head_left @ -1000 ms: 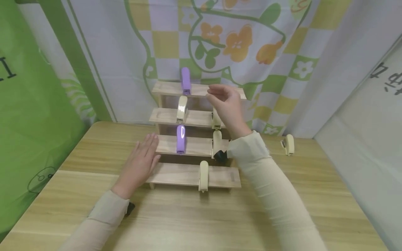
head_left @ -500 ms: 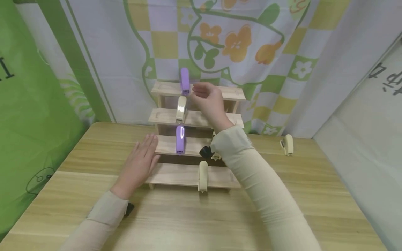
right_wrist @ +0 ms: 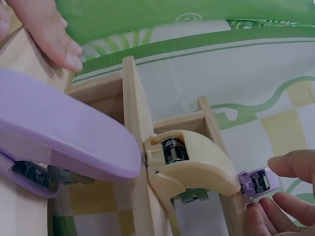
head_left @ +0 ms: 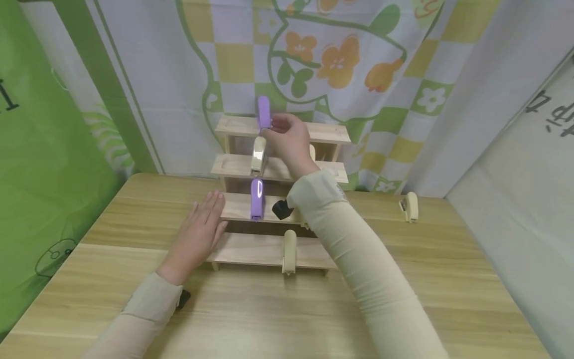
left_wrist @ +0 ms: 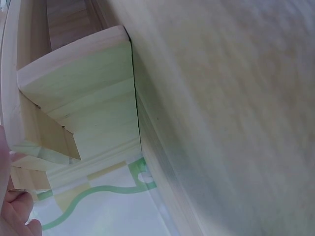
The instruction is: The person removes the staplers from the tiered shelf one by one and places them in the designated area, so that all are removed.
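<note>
Stapler (head_left: 263,110) on top shelf (head_left: 236,125), beside right hand (head_left: 289,140) fingers (head_left: 283,119)

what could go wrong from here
The right hand is at the purple stapler on the top shelf, so a fumble might tip it off. That hand could bump a cream stapler one shelf down. The left hand is at the left end of the rack; a push might shift it.

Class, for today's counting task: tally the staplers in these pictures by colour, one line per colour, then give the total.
Purple staplers: 2
Cream staplers: 5 (two partly hidden by the right hand and sleeve)
Total: 7
</note>
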The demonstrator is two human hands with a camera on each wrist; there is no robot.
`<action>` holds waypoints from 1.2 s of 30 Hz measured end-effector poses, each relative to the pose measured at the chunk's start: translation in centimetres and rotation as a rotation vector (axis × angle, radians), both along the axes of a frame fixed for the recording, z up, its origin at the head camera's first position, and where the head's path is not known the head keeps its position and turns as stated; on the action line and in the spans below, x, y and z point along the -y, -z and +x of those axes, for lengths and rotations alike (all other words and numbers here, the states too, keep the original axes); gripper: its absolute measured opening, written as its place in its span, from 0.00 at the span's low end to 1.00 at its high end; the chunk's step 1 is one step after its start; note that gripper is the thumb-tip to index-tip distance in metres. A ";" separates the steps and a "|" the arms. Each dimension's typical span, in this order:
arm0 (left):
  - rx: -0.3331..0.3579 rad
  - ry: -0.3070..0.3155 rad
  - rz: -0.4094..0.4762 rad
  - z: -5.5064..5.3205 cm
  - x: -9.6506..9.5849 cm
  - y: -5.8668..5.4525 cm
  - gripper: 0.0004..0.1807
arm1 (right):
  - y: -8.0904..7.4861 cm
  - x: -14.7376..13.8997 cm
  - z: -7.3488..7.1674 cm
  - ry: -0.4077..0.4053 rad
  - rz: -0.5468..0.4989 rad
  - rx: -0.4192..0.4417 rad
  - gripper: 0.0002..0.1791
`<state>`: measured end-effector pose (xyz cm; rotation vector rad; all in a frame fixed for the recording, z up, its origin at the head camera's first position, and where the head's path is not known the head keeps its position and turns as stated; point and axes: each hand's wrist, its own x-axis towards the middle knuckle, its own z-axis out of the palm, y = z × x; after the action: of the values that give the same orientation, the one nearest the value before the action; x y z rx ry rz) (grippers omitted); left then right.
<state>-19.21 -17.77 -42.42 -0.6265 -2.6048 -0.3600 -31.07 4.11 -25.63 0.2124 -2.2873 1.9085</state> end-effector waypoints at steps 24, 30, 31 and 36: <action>-0.008 0.002 -0.006 0.0 0.0 0.0 0.36 | -0.1 1.2 -0.8 0.049 0.160 0.019 0.26; -0.009 0.002 -0.006 -0.1 0.0 0.0 0.35 | -0.6 1.3 -0.8 0.046 0.189 0.046 0.26; -0.006 0.001 -0.005 -0.1 0.0 0.0 0.35 | -0.6 1.3 -0.8 0.046 0.190 0.049 0.26; -0.002 -0.001 -0.005 -0.1 -0.1 0.1 0.35 | -0.4 1.3 -0.9 0.049 0.191 0.052 0.26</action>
<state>-19.29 -17.69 -42.53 -0.6268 -2.6050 -0.3529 -31.94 2.84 -25.21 0.1294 -2.4854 1.6916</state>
